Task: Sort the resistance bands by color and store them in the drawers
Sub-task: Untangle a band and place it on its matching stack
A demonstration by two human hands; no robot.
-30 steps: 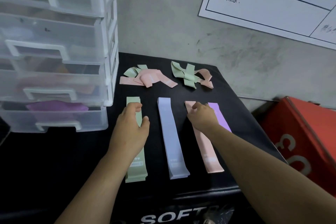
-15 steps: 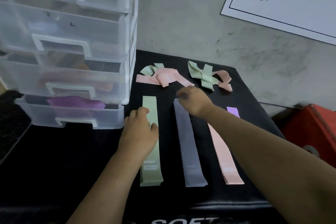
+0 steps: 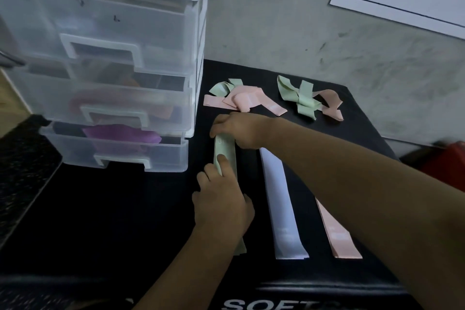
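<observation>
Both hands on the flat green band (image 3: 227, 156), which lies on the black worktop (image 3: 125, 209) just right of the clear drawer unit (image 3: 113, 83). Left hand (image 3: 221, 202) presses down on the band's middle, fingers flat, not gripping. Right hand (image 3: 240, 128) reaches across and pinches the band's far end, nearest the drawer unit's corner. Further right of the drawers: flat lavender band (image 3: 280, 204), then flat pink band (image 3: 337, 236), partly under the right forearm. Behind, near the wall: pink-green tangle (image 3: 241, 98) and green-pink tangle (image 3: 308, 99). Purple band (image 3: 120, 133) sits in the bottom drawer.
</observation>
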